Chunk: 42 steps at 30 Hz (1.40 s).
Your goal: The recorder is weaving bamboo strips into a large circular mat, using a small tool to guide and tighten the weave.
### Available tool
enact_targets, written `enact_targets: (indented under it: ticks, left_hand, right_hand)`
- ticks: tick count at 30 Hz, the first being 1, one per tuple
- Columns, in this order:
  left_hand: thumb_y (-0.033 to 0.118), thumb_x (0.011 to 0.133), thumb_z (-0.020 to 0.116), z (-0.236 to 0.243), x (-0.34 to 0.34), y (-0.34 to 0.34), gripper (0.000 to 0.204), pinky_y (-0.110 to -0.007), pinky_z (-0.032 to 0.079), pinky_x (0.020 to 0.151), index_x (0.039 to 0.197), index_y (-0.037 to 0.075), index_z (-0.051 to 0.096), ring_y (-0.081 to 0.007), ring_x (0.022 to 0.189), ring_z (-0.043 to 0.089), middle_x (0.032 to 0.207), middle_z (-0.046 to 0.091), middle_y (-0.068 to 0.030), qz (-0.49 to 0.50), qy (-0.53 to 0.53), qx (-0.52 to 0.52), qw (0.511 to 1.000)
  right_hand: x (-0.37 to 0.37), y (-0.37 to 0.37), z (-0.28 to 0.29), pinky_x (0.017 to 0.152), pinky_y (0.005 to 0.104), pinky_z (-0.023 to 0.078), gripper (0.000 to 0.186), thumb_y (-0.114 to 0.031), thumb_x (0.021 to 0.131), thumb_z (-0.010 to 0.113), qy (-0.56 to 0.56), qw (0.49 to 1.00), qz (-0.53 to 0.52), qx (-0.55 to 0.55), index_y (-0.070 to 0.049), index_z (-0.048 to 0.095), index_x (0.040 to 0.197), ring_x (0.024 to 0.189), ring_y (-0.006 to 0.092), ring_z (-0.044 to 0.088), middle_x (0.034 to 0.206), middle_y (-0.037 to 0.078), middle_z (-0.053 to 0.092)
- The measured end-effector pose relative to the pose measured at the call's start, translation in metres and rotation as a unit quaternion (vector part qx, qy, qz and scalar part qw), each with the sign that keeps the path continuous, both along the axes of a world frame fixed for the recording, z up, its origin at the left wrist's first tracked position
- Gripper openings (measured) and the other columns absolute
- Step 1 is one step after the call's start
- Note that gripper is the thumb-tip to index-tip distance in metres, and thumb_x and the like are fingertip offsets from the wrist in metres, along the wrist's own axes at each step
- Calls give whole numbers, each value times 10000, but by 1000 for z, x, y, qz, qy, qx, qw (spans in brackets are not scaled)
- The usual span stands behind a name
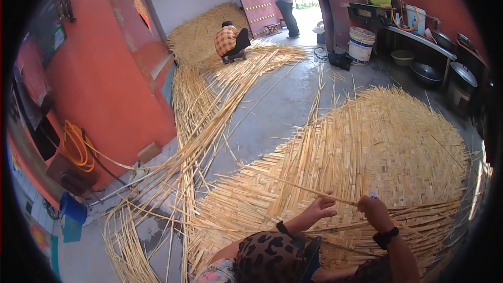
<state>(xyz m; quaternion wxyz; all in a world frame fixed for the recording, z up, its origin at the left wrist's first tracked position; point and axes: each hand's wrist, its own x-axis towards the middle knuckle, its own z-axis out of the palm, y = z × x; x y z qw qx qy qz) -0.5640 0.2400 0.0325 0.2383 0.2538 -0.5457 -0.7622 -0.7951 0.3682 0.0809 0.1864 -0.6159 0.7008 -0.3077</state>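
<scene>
A large woven reed mat (398,147) covers the floor before me, with loose strips lying across and along it. My right hand (373,210) is closed on a long pale reed strip (293,182) that stretches up to the left, a small white item behind the knuckles. My left hand (319,208) is just left of it, fingers apart and slightly curled, the upper fingertip at or beside that strip. My legs and patterned clothing show at the lower edge.
A long pile of loose strips (194,141) runs along the left toward a crouching person (228,40) in checked clothing. Another person (285,8) stands in the doorway. Buckets (360,44) and basins (427,73) line the right wall; an orange hose (78,147) hangs left.
</scene>
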Motion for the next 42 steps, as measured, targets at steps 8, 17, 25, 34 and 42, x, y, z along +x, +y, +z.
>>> enact_targets:
  ticks: [8,17,25,34,42]
  left_hand:
    - [186,1033,543,-4,-14,-35,315,-314,529,975,1300,19,526,-185,1098,634,1216,608,-112,99,108,25,989]
    - [89,993,584,-41,76,-120,262,-303,614,755,1252,96,546,-184,920,688,1013,661,-60,211,107,154,959]
    - [220,988,630,15,65,-243,445,-235,532,728,1369,45,479,-136,949,653,1081,689,-90,215,73,-107,968]
    - [73,907,615,-152,-51,-219,248,-284,542,722,1137,80,706,-149,849,658,940,696,-52,-93,-439,-163,879]
    - [54,815,656,-132,-52,-182,175,-267,491,600,973,-15,628,-117,747,603,849,631,-58,-53,-340,98,934]
  right_hand:
    - [-9,-8,-16,645,403,498,200,-261,894,660,-32,983,-130,126,-62,665,874,691,288,657,700,113,667]
    - [-39,-37,12,601,406,451,71,-127,787,724,134,986,-36,-88,-121,656,766,654,281,586,679,65,581]
    - [-16,-43,-32,647,443,520,158,-138,959,550,127,961,94,226,-101,604,1102,760,341,673,884,150,675]
    - [-47,-106,-155,588,230,550,246,-218,1053,457,-399,864,-307,-17,-54,626,1124,687,85,643,872,49,667]
    - [-19,-174,-215,750,496,481,302,-282,968,473,-135,960,-189,155,-31,640,957,860,418,620,910,238,664]
